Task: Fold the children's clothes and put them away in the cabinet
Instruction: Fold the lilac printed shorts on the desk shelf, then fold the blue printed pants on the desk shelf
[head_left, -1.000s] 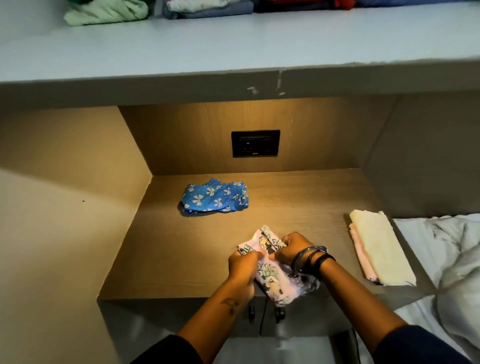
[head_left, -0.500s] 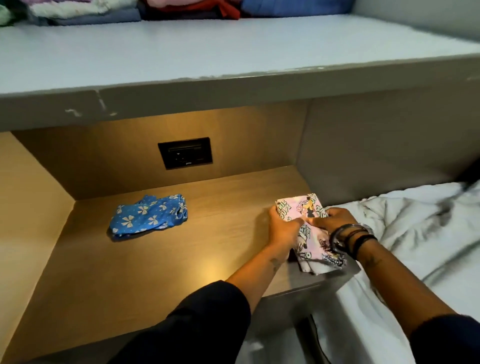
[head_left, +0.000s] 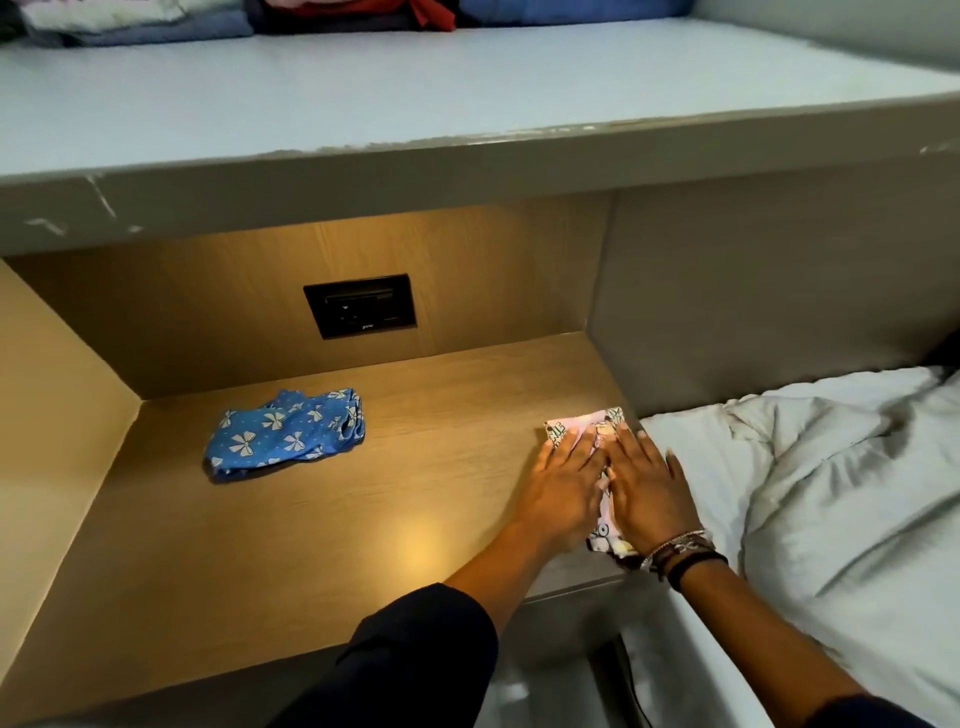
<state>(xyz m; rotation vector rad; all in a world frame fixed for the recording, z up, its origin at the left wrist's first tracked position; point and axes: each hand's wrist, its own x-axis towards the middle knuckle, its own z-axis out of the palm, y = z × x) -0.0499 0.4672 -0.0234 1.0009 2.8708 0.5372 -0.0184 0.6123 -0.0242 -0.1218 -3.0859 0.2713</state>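
A small pink cartoon-print garment (head_left: 570, 427) lies folded at the right end of the wooden cabinet shelf (head_left: 363, 525). My left hand (head_left: 563, 486) and my right hand (head_left: 647, 483) rest flat on top of it, side by side, fingers stretched out, pressing it down and covering most of it. I cannot see what lies under the garment. A blue garment with white bows (head_left: 285, 439), loosely folded, sits on the same shelf, well to the left of my hands.
A black wall socket (head_left: 359, 305) is set in the niche's back panel. Overhead, a grey-white upper shelf (head_left: 415, 93) carries folded clothes (head_left: 156, 23) at its back. A rumpled white duvet (head_left: 831, 493) lies right of the shelf.
Both hands carried the pink garment from the shelf's front middle to its right end, set it down and flattened out on it. The cream folded pile seen there earlier is now hidden.
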